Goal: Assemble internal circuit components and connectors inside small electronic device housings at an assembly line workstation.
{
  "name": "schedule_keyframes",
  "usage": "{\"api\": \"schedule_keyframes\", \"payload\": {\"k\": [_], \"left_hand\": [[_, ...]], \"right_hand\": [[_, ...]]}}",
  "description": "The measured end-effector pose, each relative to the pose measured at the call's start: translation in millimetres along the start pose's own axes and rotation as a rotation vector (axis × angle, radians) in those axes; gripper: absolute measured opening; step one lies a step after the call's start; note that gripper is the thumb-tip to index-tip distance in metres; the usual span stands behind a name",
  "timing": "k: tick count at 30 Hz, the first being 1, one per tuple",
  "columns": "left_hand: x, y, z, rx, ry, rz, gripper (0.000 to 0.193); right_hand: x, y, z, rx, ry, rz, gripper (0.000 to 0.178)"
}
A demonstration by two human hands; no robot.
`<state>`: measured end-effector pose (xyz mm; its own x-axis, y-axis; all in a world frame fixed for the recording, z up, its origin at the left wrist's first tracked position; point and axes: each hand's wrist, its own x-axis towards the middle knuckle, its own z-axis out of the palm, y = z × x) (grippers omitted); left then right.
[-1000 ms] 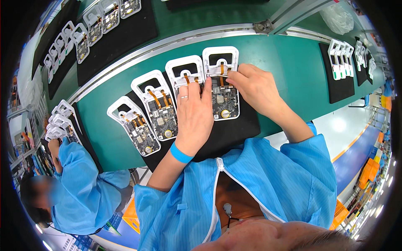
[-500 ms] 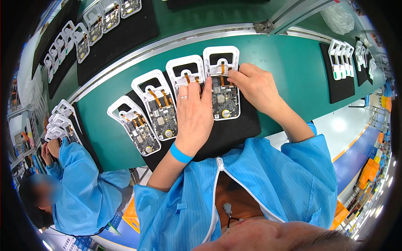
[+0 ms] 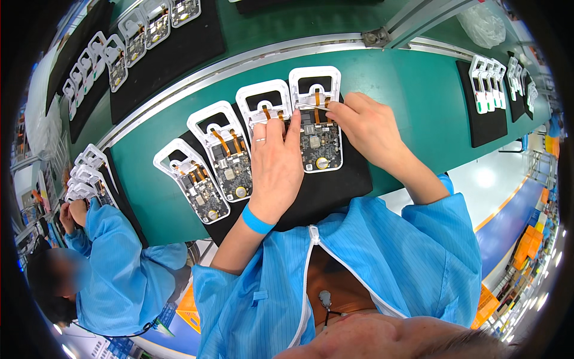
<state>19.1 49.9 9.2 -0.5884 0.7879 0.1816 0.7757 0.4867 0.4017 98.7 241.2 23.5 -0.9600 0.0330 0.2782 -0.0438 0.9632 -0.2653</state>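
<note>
A white housing (image 3: 336, 79) with a dark circuit board (image 3: 321, 145) lies in front of me, rightmost in a row. My right hand (image 3: 372, 130) pinches a thin metal tool, seemingly tweezers (image 3: 313, 107), laid across the housing's upper part near the orange flat cables (image 3: 317, 113). My left hand (image 3: 277, 173) lies over a neighbouring housing (image 3: 263, 87), partly hiding it. Its index finger stretches to the rightmost housing's left edge, beside the tool's tip; the other fingers are bent and the thumb is hidden. Two more housings (image 3: 210, 109) with boards lie to the left.
The row rests on a black mat (image 3: 353, 173) upon a green table (image 3: 394, 78). White parts stand on another black mat (image 3: 478, 128) at the right. A metal rail (image 3: 251, 60) runs behind, with more housings (image 3: 134, 39) beyond it. A co-worker (image 3: 122, 269) handles housings at the left.
The tool and my right fingertips have shifted very slightly. My left hand has edged a little to the left, its index finger still at the rightmost housing.
</note>
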Motion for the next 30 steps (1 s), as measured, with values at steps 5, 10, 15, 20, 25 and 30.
{"api": "schedule_keyframes", "payload": {"k": [5, 10, 15, 20, 25, 30], "left_hand": [[-1, 0, 1, -0.008, 0.002, -0.012, 0.052], [-2, 1, 1, -0.016, 0.008, -0.012, 0.052], [-2, 0, 2, -0.002, 0.001, -0.020, 0.052], [-2, 0, 2, 0.004, 0.021, -0.017, 0.049], [-4, 1, 1, 0.020, 0.030, -0.010, 0.046], [-1, 11, 4, 0.205, 0.056, 0.074, 0.037]], "right_hand": [[2, -2, 0, 0.034, 0.038, -0.004, 0.014], [0, -1, 2, 0.016, 0.015, -0.009, 0.014], [1, 1, 4, 0.016, 0.013, -0.017, 0.014], [3, 4, 0, -0.045, -0.061, -0.045, 0.020], [8, 2, -6, -0.132, -0.104, -0.118, 0.022], [8, 4, -7, -0.225, -0.106, -0.215, 0.033]]}}
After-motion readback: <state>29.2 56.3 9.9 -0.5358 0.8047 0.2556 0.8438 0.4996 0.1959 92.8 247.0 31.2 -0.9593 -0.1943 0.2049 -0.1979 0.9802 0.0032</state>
